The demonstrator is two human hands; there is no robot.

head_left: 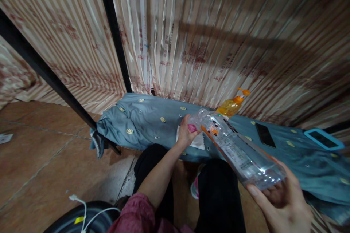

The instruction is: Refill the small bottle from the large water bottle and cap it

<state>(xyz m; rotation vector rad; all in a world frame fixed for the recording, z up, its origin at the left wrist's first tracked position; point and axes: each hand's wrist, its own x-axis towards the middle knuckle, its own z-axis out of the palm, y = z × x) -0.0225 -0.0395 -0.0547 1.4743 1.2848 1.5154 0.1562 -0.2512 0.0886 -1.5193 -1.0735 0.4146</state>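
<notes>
A large clear plastic bottle [240, 149] with a printed, orange-edged label lies tilted across the view, its neck pointing up and left. My right hand [284, 200] is closed round its base. By the bottle's mouth, my left hand [187, 133] grips a small clear container [194, 119] with a pink patch, partly covered by the fingers. The two mouths meet or overlap; I cannot tell whether they touch. Below my left hand is a white paper or cloth [199, 142]. Just behind the bottle stands a yellow pump bottle [229, 107] with an orange top.
A grey-blue cloth with yellow pineapple prints covers the bench [147, 120]. Farther right lie a dark phone [265, 134] and a blue-rimmed device [324, 139]. Black poles [112, 25] rise before striped curtains [191, 43]. At lower left sits a black round object [93, 218] with a white cord.
</notes>
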